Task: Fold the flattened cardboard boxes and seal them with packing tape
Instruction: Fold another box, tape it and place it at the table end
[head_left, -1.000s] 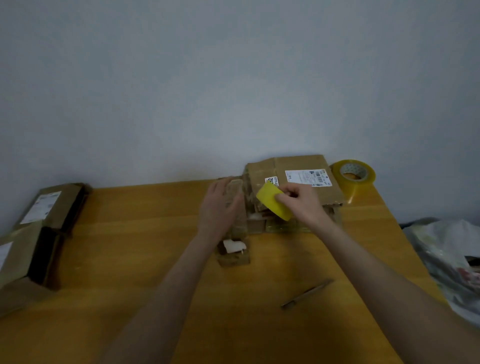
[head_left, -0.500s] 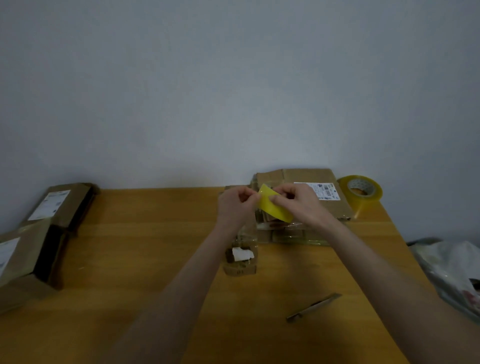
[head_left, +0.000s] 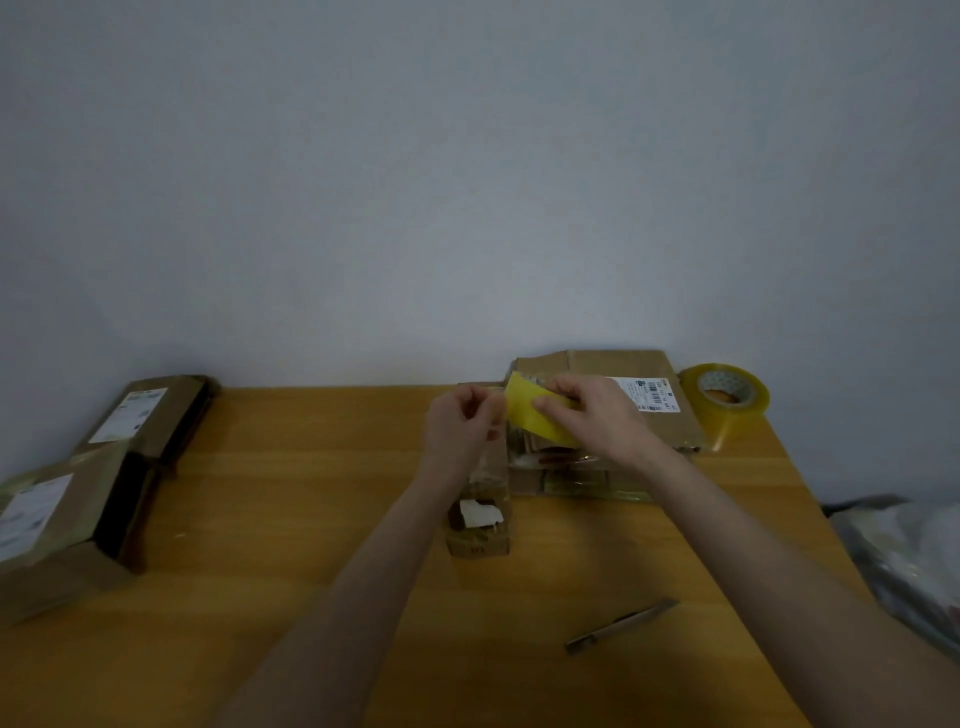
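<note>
One yellow tape strip (head_left: 523, 415), slanted; right fingers (head_left: 558, 407) pinch it; left fingers' (head_left: 480, 413) grasp unclear.

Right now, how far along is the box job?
Seemingly done: two folded boxes at the table's left edge. In hand: right hand and left hand hold a yellow tape strip over the small box. Left: the flattened cardboard stack; tape roll waits beside it.

left hand (head_left: 460, 423) and right hand (head_left: 597, 415) pinch a yellow tape strip (head_left: 523, 411).

Plain room, likely home packing spot: wooden table (head_left: 291, 519), bare wall (head_left: 467, 182), labelled parcels (head_left: 140, 415), tape roll (head_left: 727, 400).
</note>
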